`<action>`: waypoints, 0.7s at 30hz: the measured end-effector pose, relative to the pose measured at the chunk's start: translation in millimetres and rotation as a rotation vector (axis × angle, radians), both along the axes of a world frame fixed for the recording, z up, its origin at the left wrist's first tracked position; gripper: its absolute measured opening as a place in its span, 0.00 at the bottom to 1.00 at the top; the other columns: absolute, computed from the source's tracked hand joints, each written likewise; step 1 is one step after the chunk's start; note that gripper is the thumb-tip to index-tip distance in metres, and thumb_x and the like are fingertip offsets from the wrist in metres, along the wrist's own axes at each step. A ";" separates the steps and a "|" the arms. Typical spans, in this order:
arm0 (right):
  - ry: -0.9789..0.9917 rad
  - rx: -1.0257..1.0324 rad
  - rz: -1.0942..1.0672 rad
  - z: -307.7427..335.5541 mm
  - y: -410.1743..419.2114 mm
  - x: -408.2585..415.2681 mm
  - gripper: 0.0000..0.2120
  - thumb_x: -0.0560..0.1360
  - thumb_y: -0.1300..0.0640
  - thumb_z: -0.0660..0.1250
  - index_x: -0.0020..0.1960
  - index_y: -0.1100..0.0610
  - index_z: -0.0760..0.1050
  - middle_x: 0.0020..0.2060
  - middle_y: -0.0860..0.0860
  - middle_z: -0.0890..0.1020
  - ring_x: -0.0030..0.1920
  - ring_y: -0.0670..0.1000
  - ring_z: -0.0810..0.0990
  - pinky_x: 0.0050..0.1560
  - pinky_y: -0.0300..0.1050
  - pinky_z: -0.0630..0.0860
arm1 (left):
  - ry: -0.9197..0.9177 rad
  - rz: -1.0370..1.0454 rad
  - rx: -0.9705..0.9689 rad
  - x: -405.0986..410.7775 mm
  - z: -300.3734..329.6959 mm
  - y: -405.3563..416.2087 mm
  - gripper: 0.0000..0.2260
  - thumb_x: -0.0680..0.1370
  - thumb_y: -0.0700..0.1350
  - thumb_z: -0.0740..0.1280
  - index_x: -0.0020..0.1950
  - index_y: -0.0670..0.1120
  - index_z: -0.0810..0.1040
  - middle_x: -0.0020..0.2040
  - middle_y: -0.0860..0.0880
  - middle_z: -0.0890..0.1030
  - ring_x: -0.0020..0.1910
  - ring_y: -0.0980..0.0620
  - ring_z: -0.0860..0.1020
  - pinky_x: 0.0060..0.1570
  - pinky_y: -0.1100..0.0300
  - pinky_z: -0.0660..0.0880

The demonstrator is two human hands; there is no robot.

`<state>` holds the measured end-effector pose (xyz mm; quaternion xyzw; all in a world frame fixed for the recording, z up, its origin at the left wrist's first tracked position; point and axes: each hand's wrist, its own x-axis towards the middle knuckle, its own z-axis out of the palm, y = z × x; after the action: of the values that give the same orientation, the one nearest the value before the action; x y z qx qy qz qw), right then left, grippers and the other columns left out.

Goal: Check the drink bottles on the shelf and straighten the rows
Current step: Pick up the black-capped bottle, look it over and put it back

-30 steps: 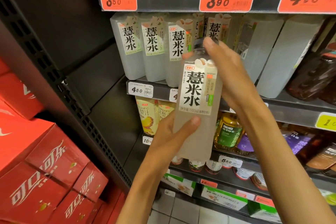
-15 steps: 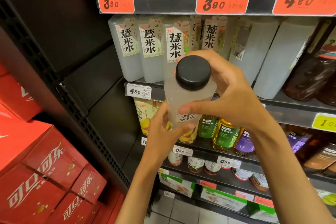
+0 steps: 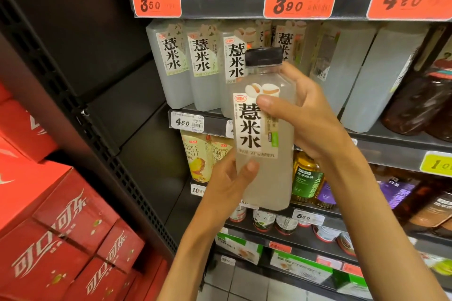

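I hold a cloudy white drink bottle [image 3: 265, 173] with a black cap and a white label upright in front of the shelf. My left hand [image 3: 228, 181] grips its lower part, thumb on the front. My right hand [image 3: 305, 115] grips its upper right side, thumb on the label. Behind it, a row of the same bottles [image 3: 171, 66] stands on the shelf [image 3: 212, 124], labels facing out; further right two bottles [image 3: 381, 76] show their sides or backs.
Red cola cartons [image 3: 56, 222] are stacked at the left beside the black shelf side panel [image 3: 102, 51]. Dark drink bottles [image 3: 420, 100] stand at the far right. Lower shelves hold juice [image 3: 195, 154], green tea bottles [image 3: 305, 178] and small cups [image 3: 264, 220].
The bottle was tilted with its cap toward me half a second ago; now it stands upright with the label facing me. Both hands stayed on it.
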<state>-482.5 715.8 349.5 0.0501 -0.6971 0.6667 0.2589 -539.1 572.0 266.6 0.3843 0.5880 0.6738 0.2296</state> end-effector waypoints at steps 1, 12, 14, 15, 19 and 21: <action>0.010 0.018 -0.050 -0.9 -1.7 -1.1 0.24 0.68 0.54 0.73 0.63 0.51 0.72 0.59 0.53 0.81 0.56 0.55 0.82 0.51 0.52 0.81 | -0.004 0.018 0.000 1.4 0.5 1.5 0.20 0.72 0.65 0.63 0.58 0.56 0.74 0.53 0.65 0.82 0.54 0.66 0.79 0.46 0.73 0.74; -0.084 -0.281 0.072 2.0 -5.1 -5.2 0.34 0.66 0.41 0.75 0.65 0.55 0.69 0.55 0.54 0.84 0.57 0.56 0.82 0.55 0.53 0.80 | -0.312 0.084 -0.019 4.7 1.1 7.1 0.35 0.70 0.72 0.59 0.61 0.44 0.76 0.50 0.39 0.81 0.48 0.43 0.80 0.49 0.48 0.77; -0.082 -0.246 0.033 1.2 -8.9 -6.7 0.32 0.67 0.41 0.74 0.65 0.55 0.69 0.55 0.55 0.83 0.56 0.57 0.82 0.55 0.58 0.79 | -0.272 0.058 -0.055 3.9 0.5 8.9 0.30 0.72 0.72 0.55 0.60 0.52 0.76 0.53 0.45 0.83 0.52 0.48 0.82 0.50 0.54 0.79; -0.075 -0.223 -0.012 0.6 -10.6 -7.5 0.26 0.71 0.43 0.71 0.64 0.53 0.70 0.54 0.54 0.84 0.55 0.56 0.83 0.54 0.57 0.80 | -0.252 0.061 -0.062 3.4 0.5 8.8 0.27 0.72 0.71 0.53 0.59 0.55 0.76 0.52 0.48 0.83 0.52 0.50 0.82 0.49 0.56 0.79; -0.080 -0.081 -0.233 2.8 -15.5 -11.4 0.23 0.71 0.43 0.69 0.64 0.46 0.71 0.60 0.47 0.80 0.61 0.50 0.79 0.61 0.56 0.76 | -0.140 0.058 -0.007 7.7 4.3 6.2 0.26 0.66 0.77 0.58 0.57 0.66 0.75 0.53 0.59 0.82 0.53 0.60 0.80 0.45 0.68 0.77; -0.113 -0.053 -0.278 5.5 -17.3 -14.2 0.27 0.69 0.40 0.69 0.65 0.46 0.70 0.62 0.47 0.79 0.63 0.50 0.77 0.63 0.57 0.74 | -0.102 0.061 -0.009 10.1 7.6 7.3 0.31 0.58 0.79 0.63 0.57 0.68 0.72 0.52 0.66 0.80 0.53 0.65 0.79 0.44 0.72 0.75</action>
<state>-496.7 698.6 355.1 -0.0913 -0.6930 0.6444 0.3100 -529.0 579.3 274.2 0.3304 0.5901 0.6963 0.2405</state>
